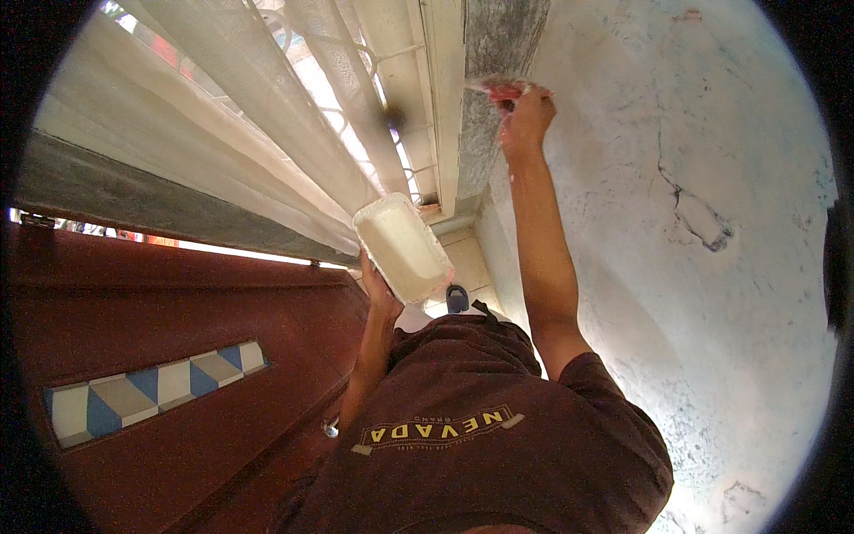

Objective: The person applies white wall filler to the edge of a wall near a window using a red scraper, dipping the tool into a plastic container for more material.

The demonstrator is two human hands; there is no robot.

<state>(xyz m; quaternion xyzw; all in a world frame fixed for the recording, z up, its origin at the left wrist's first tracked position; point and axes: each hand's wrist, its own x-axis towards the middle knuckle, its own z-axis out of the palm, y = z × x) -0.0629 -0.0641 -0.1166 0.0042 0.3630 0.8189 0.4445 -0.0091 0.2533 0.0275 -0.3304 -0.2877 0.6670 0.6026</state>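
Observation:
My left hand grips the side of a white rectangular tub, tilted below the window, with a pale coating inside and along its rim. My raised right hand is closed round a small red-handled tool, apparently a scraper, with whitish smears on it. The tool's pale blade is against a rough grey strip of wall beside the cream window frame. Part of the handle is hidden by my fingers.
Sheer white curtains and a grille lie to the left. A red-brown door with a patterned panel fills the lower left. A cracked, stained white wall is close on my right. A sandalled foot shows on the tiled floor.

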